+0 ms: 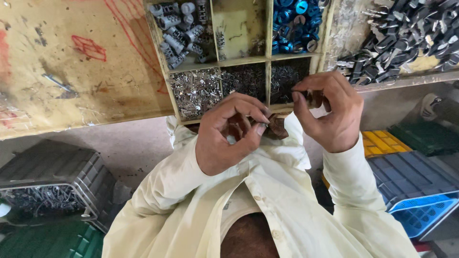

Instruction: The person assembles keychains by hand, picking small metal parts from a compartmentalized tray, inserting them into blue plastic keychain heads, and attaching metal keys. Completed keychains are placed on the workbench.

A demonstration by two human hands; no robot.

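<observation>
Your sleeves: cream shirt point(267, 205), both forearms raised and bent inward so your hands meet just in front of your chest.
Left hand: your left hand point(229, 134) is curled, thumb and forefinger pinched on a small brown part point(276, 128); the other fingers fold in under it.
Right hand: your right hand point(330, 112) is bent at the wrist, fingertips closed on another small dark brown piece point(314, 98); what it is I cannot tell.
Where the parts are: both sit between your hands, close together, at the near edge of the tabletop.
Tabletop: worn yellow tabletop point(76, 81) with red scribbles and scuffs.
Sorting tray: a wooden divided tray point(267, 59) lies just beyond your hands; its near compartments hold silver metal bits point(196, 91) and fine dark pins point(244, 80), its far ones grey plugs point(177, 24) and blue caps point(294, 24).
Far right: a heap of dark metal-pronged parts point(401, 33).
Floor: grey crate point(52, 167) on your left, blue bin point(416, 191) and yellow block point(377, 143) on your right.
</observation>
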